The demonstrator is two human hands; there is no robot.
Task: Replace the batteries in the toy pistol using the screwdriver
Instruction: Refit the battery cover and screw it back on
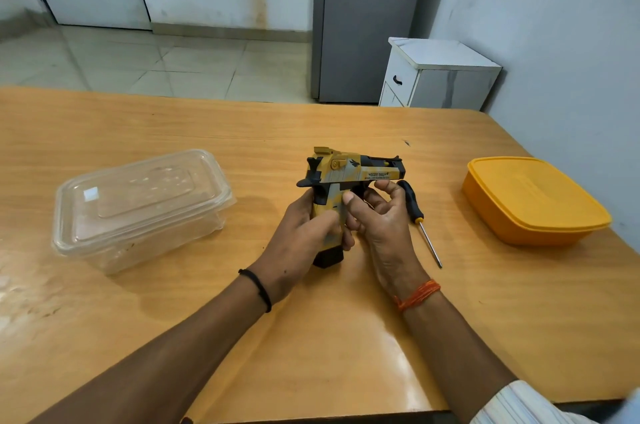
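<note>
A yellow-and-black toy pistol [349, 171] is held above the wooden table [173, 125], barrel pointing right, grip toward me. My left hand [298, 243] grips the pistol's handle from the left, thumb across its side. My right hand [381, 219] holds the handle from the right, thumb pressed on the grip and fingers curled near the trigger guard. The black magazine base pokes out below my hands. A screwdriver [420, 219] with a black handle lies on the table just right of my right hand, its tip pointing toward me. No batteries are visible.
A clear plastic lidded box [138, 205] sits on the table's left. A yellow lidded box [533, 198] sits at the right, near the table edge and wall. Behind the table stand a grey cabinet [363, 25] and a small white drawer unit [436, 73].
</note>
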